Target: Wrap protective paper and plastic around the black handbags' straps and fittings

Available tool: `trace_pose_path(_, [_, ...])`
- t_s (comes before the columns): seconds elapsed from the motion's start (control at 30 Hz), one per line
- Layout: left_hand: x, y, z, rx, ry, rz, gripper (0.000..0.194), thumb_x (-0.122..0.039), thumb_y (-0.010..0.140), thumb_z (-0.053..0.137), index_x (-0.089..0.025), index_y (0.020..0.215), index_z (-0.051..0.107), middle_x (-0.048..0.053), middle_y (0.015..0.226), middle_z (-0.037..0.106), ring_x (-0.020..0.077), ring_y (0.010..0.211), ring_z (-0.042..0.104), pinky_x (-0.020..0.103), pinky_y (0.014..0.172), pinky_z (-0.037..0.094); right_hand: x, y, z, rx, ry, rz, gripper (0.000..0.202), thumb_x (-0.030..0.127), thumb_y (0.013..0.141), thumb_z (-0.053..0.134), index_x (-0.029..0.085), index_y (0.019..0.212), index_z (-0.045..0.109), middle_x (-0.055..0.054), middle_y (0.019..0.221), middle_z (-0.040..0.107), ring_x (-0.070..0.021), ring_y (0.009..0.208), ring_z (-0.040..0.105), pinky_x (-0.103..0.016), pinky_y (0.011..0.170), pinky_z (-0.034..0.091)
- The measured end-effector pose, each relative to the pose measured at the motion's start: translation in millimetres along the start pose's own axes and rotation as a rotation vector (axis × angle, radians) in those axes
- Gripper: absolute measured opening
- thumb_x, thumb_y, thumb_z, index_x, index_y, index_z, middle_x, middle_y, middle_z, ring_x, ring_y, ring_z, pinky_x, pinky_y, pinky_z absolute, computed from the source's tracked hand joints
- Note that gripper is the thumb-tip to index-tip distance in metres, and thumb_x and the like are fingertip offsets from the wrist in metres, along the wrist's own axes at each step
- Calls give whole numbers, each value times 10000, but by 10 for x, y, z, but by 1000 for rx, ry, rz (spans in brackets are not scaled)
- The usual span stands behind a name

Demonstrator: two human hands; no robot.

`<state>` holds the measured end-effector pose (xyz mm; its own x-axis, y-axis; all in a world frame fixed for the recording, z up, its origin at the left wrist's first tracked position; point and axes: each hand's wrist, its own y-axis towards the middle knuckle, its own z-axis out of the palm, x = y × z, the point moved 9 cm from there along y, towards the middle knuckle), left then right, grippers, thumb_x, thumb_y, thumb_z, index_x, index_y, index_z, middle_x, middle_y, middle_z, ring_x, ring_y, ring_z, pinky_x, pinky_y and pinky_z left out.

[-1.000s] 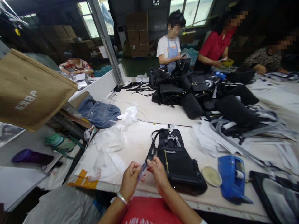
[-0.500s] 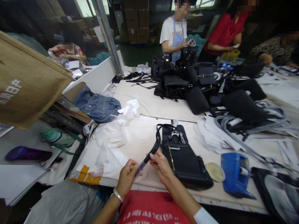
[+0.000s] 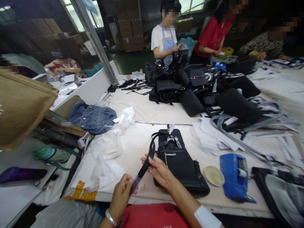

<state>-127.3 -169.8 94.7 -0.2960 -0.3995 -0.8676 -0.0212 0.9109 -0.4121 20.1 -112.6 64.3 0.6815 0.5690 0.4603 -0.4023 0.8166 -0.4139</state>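
Observation:
A black backpack [image 3: 182, 171] with a gold zip lies on the table in front of me, its flap folded open toward the far side. Black straps [image 3: 152, 146] run from its top in a loop to my hands. Pinched in my left hand [image 3: 122, 191] is the strap end, inside a clear plastic sleeve [image 3: 135, 185]. My right hand [image 3: 156, 169] holds the straps farther up, thumb on top and other fingers partly spread beneath. The backpack's body lies just right of my right hand.
A blue tape dispenser [image 3: 231, 177] and a small round dish [image 3: 214, 176] stand right of the backpack. Black bags [image 3: 171, 88] are piled farther back, near co-workers. White paper sheets [image 3: 211, 134], a denim garment [image 3: 93, 117] and thin white wrapping [image 3: 106, 148] lie around.
My right hand has slid up the straps, away from my left hand, and its fingers have loosened. More black strap shows between the hands. The whole view has shifted slightly.

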Motion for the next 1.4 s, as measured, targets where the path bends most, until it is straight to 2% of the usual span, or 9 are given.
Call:
trace_pose_path(0.17, [-79,-33,18,-45,22,-6,224,-424,859,447,-215,781,466,-18,701,656,179,713,660,259,661,479,21,-101,36,-14,-114,-128,360,358,751,689,150,1013,556,-107,927,690,-198,860,624,-357,825,434])
trace_pose_path(0.33, [-245,-34,234,-45,84,22,214,-418,866,436,-211,832,480,-8,675,662,185,694,661,260,642,460,-101,-248,56,37,-154,-59,367,368,722,713,146,980,574,-113,947,688,-187,789,622,-351,779,450])
trace_pose_path(0.47, [-236,-54,307,-56,69,2,219,-418,857,445,-211,794,476,2,678,679,177,663,657,253,632,461,84,-180,-108,59,14,24,367,402,765,664,160,1027,575,-127,1066,657,-212,972,603,-371,869,423])
trace_pose_path(0.6, [-258,-67,320,-76,68,0,226,-416,863,436,-210,776,471,-2,672,674,175,674,659,244,635,455,219,-130,-200,6,0,-50,345,384,754,682,170,1004,580,-112,1023,672,-205,969,603,-349,864,420])
trace_pose_path(0.8, [-349,-42,424,-70,69,17,233,-428,869,428,-210,829,498,-5,703,673,170,680,649,247,637,451,-30,-293,-38,116,-151,-60,328,404,763,664,166,977,598,-95,963,670,-175,755,612,-314,699,456])
trace_pose_path(0.97, [-327,-28,406,-95,71,10,252,-442,855,444,-210,764,479,-17,643,651,167,639,636,239,602,448,5,-279,-139,87,-178,-21,337,426,782,639,167,996,613,-83,1012,645,-175,873,594,-325,798,444])
trace_pose_path(1.2, [-365,29,397,-91,44,62,239,-428,847,457,-203,784,508,-4,675,673,160,637,633,237,614,448,-108,-250,-4,112,-202,-30,400,469,702,701,168,941,590,-22,788,635,-113,627,569,-268,644,456])
trace_pose_path(1.3, [-350,18,349,-94,126,88,229,-415,866,423,-214,786,495,-14,641,656,160,604,617,238,585,432,-154,-270,-96,65,-283,14,395,488,702,693,176,910,571,-13,804,626,-124,704,600,-257,655,464])
trace_pose_path(1.4, [-343,-1,256,-134,263,133,204,-393,880,400,-226,803,488,-20,623,637,169,604,617,238,569,412,-250,-309,-232,-38,-383,50,464,577,665,674,179,857,531,-22,781,630,-132,649,601,-243,554,463])
